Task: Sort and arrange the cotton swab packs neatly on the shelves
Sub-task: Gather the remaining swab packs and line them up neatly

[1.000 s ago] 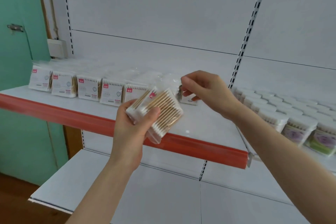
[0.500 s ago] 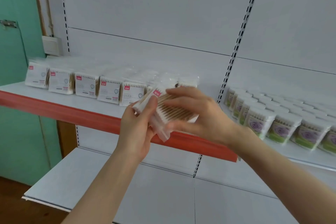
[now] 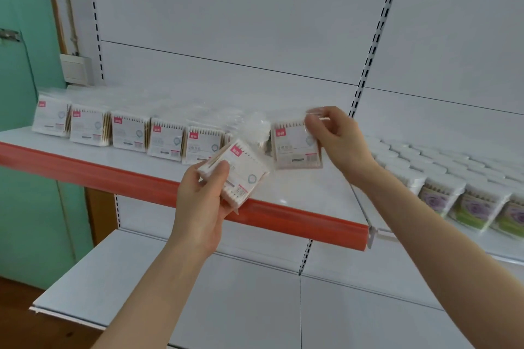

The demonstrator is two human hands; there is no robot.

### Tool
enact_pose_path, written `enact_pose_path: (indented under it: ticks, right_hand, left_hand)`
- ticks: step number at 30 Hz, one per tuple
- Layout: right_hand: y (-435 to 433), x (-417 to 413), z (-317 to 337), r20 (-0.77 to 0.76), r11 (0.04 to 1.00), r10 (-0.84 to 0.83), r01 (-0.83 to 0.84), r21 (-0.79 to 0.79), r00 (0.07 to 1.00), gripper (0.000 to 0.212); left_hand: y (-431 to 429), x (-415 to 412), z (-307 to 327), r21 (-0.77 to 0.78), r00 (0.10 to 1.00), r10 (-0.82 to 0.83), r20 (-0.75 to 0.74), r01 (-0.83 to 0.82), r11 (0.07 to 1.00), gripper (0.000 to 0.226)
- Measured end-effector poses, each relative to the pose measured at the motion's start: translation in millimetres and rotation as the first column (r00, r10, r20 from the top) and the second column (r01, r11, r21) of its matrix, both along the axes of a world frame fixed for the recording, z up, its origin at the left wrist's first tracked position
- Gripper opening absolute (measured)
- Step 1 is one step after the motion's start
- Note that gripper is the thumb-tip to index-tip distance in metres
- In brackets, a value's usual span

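Note:
My left hand (image 3: 202,201) grips a tilted square cotton swab pack (image 3: 236,171) with a pink label, just in front of the red-edged shelf (image 3: 85,173). My right hand (image 3: 337,142) pinches the top right corner of a second swab pack (image 3: 295,147), held upright over the shelf at the right end of the row. A row of several like packs (image 3: 129,132) stands along the shelf to the left, labels facing out.
Round tubs of swabs with purple and green labels (image 3: 470,204) fill the neighbouring shelf on the right. A white lower shelf (image 3: 141,278) juts out below. A green wall (image 3: 22,150) and a wall box (image 3: 75,68) are at the left.
My right hand has taken one pack off the stack in my left hand and carried it up and right to the end of the row. The left hand stays with the other pack.

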State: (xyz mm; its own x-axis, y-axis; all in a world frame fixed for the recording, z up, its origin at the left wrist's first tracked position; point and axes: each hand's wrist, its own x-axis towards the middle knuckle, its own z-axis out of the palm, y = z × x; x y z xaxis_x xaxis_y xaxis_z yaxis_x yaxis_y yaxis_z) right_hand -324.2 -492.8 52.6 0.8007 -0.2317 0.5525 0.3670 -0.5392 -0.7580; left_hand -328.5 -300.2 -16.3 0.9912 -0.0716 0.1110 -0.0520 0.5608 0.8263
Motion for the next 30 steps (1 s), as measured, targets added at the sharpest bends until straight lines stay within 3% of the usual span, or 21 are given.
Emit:
enact_pose_path:
  ticks: [6, 9, 13, 21, 24, 27, 30]
  right_hand:
    - [-39, 40, -10, -0.129, 0.995, -0.095, 0.094, -0.019, 0.987, 0.006]
    - [-56, 58, -15, -0.189, 0.976, -0.2, 0.179, -0.124, 0.961, 0.018]
    - [-64, 82, -16, -0.253, 0.938, -0.298, 0.233, -0.257, 0.92, 0.018]
    - [-60, 118, -19, -0.253, 0.886, -0.323, 0.197, -0.42, 0.912, 0.02]
    - [-63, 119, -21, -0.253, 0.854, -0.363, 0.212, -0.476, 0.897, 0.032]
    - [-60, 106, -15, -0.189, 0.884, -0.341, 0.245, -0.398, 0.921, 0.046]
    - [-42, 75, 1, -0.064, 0.955, -0.218, 0.2, -0.218, 0.974, 0.023]
  left_hand:
    - [4, 2, -4, 0.031, 0.999, 0.046, 0.025, -0.047, 0.998, 0.014]
    - [7, 5, -5, 0.032, 0.997, 0.064, 0.043, -0.065, 0.997, 0.013]
    - [11, 9, -6, 0.015, 0.993, 0.084, 0.078, -0.085, 0.996, 0.017]
    - [18, 15, -9, 0.022, 0.988, 0.094, 0.124, -0.098, 0.995, 0.037]
    - [18, 16, -10, 0.045, 0.985, 0.106, 0.134, -0.113, 0.993, 0.038]
    - [14, 16, -9, 0.025, 0.987, 0.083, 0.136, -0.088, 0.996, 0.04]
    - [8, 16, -7, 0.029, 0.986, 0.061, 0.154, -0.067, 0.997, 0.032]
